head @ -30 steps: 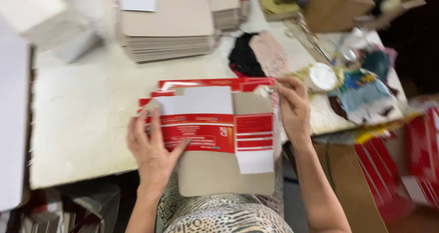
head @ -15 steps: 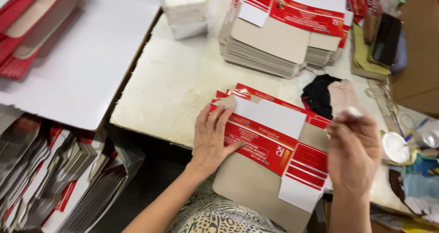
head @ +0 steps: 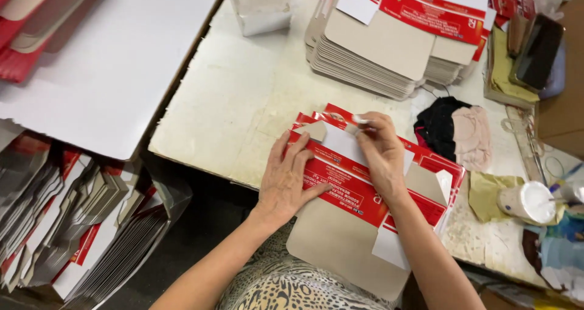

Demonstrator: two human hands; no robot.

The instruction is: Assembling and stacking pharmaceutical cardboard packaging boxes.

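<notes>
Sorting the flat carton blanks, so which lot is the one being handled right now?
The red-and-white carton blank at the table's near edge, under both hands; the tall stack lies untouched farther back.

Glossy red printed cardboard carton blank (head: 359, 194); matt grey underside.

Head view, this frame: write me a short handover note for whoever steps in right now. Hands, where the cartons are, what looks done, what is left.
Left hand: flat, palm down, pinning the red and white carton blank at the table's near edge.
Right hand: fingers pressing on the blank's far edge; something small and white shows at the fingertips, too small to tell what.
Blank: lying flat, grey flap hanging over the table edge toward the person, more red blanks beneath it.
Stack of flat blanks: at the far side of the table.
Glue pot: right of the blank.
Done: blank laid out and held.
Left: it is not yet folded up.
</notes>
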